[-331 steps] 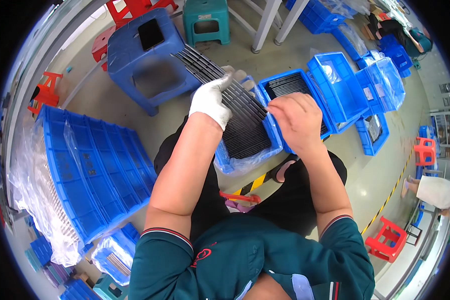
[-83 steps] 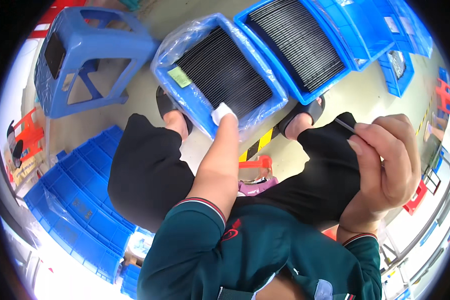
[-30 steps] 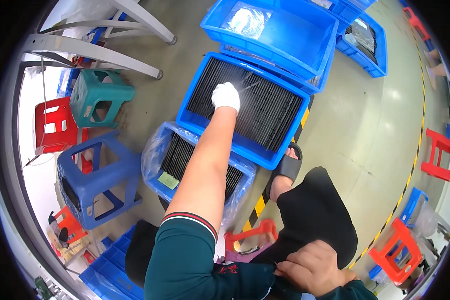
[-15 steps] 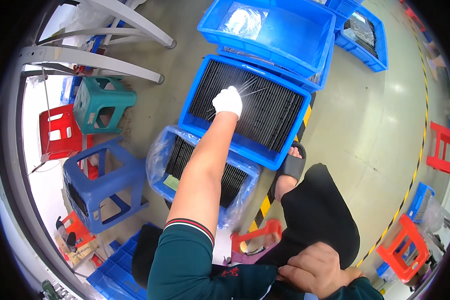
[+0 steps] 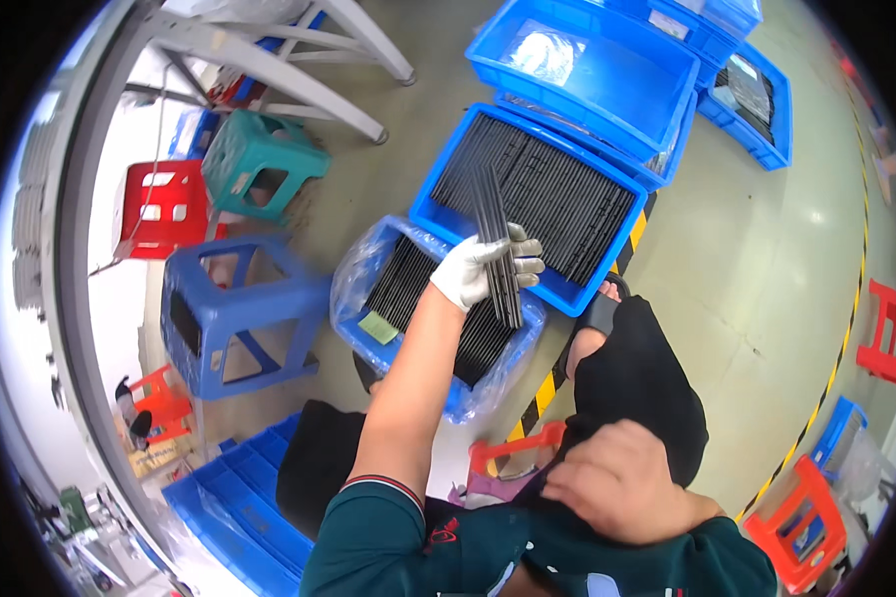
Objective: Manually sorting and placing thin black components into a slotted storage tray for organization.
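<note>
My left hand [image 5: 467, 271], in a white glove with greyish fingertips, grips a small bundle of thin black strips [image 5: 496, 244]. The bundle stands steeply across the palm, its upper end blurred, over the near left side of a blue crate [image 5: 430, 216]. Rows of similar black strips [image 5: 567, 204] fill that crate. Beneath my left hand and forearm is a smaller blue bin [image 5: 340, 323] lined with clear plastic, also holding black strips [image 5: 400, 284]. My bare right hand [image 5: 622, 478] is over my lap, its fingers smeared by motion.
An open blue crate [image 5: 607, 75] is stacked beyond the strip-filled one. Green [image 5: 269, 164], red [image 5: 164, 209] and blue [image 5: 234, 308] stools stand left, near grey table legs [image 5: 279, 85]. Yellow-black tape [image 5: 538, 403] runs along the floor beside my foot.
My left hand has come up and back from the far part of the blue crate, now with a bundle of strips. My right hand has shifted slightly. The whole view has swung.
</note>
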Demonstrator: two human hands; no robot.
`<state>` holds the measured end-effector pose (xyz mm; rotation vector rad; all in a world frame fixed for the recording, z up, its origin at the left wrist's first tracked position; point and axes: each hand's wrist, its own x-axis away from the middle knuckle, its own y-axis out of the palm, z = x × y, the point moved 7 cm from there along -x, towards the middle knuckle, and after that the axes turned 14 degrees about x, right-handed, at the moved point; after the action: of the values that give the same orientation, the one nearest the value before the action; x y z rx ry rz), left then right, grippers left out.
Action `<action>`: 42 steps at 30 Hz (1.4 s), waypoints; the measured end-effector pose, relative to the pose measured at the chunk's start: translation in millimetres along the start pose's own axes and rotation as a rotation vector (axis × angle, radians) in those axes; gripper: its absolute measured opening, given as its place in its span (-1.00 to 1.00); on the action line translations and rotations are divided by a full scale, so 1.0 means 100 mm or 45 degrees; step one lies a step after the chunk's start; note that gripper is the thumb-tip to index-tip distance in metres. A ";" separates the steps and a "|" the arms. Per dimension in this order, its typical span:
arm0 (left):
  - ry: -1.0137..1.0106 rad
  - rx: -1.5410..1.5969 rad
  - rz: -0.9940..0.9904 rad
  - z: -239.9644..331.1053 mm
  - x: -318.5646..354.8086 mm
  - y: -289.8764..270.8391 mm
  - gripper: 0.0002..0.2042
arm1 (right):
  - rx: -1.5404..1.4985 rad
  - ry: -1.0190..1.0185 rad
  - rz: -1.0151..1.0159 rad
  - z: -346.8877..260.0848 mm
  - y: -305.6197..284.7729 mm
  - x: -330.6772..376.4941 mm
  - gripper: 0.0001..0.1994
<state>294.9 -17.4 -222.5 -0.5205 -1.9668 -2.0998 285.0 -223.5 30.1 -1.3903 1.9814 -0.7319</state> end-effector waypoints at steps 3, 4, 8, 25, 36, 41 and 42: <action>0.098 0.200 -0.301 -0.13 0.47 0.31 -0.62 | 0.033 -0.052 0.040 -0.11 0.05 0.00 -0.81; 0.201 0.075 -0.183 -0.16 0.63 0.33 -0.61 | 0.059 -0.062 0.098 -0.13 0.06 0.02 -0.81; 0.374 0.201 -0.343 -0.25 1.18 0.90 -0.68 | -0.248 0.258 0.346 -0.06 0.04 0.02 -0.88; 0.986 0.292 -0.522 -0.66 2.62 1.79 -0.75 | -1.802 0.484 0.778 -0.68 0.90 -0.49 -0.89; 1.065 0.138 -0.534 0.19 3.21 1.68 -0.71 | -1.240 0.213 0.448 -0.80 0.56 -1.12 -0.82; 1.013 0.125 -0.895 0.45 3.27 1.42 -0.64 | -1.028 0.274 0.143 -0.82 0.77 -1.35 -0.81; 0.991 0.156 -0.920 0.46 3.26 1.37 -0.61 | -0.993 0.309 0.091 -0.77 0.83 -1.36 -0.81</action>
<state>55.3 43.2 34.4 1.0280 -1.8782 -1.9986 213.0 -62.2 42.6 -1.6864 2.6509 -0.0668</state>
